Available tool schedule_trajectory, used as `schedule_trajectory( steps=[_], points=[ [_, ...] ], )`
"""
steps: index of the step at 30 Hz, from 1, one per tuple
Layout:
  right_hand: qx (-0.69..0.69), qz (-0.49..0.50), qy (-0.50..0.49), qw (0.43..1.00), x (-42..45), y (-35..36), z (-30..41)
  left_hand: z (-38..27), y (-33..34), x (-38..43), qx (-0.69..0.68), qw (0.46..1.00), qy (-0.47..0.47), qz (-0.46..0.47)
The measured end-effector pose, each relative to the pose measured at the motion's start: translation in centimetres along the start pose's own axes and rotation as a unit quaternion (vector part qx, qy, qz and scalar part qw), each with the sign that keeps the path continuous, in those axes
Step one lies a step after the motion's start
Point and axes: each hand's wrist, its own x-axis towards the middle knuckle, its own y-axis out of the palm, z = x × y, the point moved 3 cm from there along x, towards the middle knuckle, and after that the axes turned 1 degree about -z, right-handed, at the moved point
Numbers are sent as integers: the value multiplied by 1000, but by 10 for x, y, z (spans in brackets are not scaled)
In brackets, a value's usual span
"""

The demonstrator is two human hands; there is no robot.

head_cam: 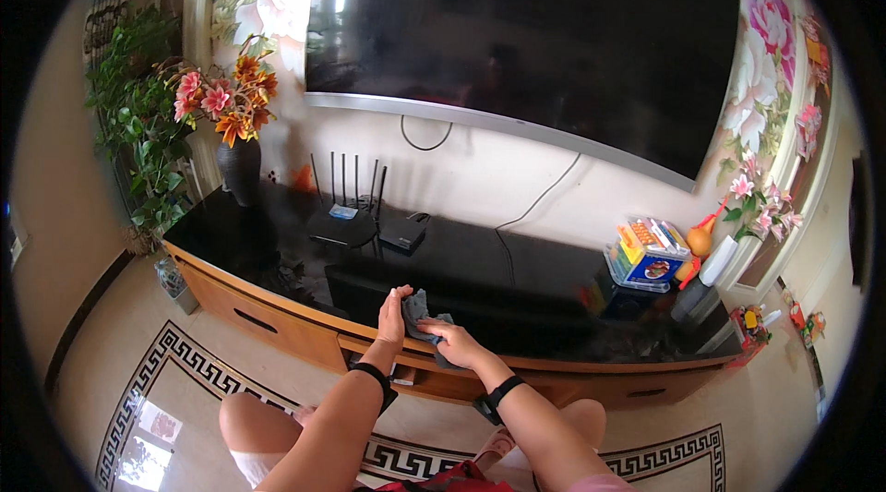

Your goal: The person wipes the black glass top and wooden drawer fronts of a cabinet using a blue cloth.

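A grey-blue cloth [416, 312] is bunched between my hands at the front edge of a low TV cabinet with a glossy black top [477, 270]. My left hand [392, 317] stands upright on its edge against the cloth's left side, fingers pointing away from me; whether it grips any of it, I cannot tell. My right hand [453, 342] lies over the cloth's lower right part, with the fingers pressed on it and some cloth hanging below. Both wrists wear black straps.
On the cabinet stand a dark vase of flowers [239, 170], a black router [342, 226] with upright antennas, a small black box [403, 234], a clear bin of boxes [647, 260] and a gourd ornament [699, 241]. A cable [538, 199] runs down the wall below a television [526, 56].
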Motion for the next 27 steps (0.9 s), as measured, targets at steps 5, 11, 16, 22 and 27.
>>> schedule_trajectory(
  steps=[5,11,16,22,27],
  points=[
    [3,5,3,1000,-4,1,1,-1,1,1,-49,999,-15,10],
    [232,-25,82,969,-11,-1,14,8,-13,2,-147,988,-41,19],
    [606,-48,144,781,-7,-26,22,5,-17,3,-179,983,-22,34],
    [593,-132,73,791,24,-95,10,2,-18,0,-193,981,-22,10],
    [569,-265,65,776,39,-151,-51,2,-20,-2,-206,977,-35,39]
  ],
)
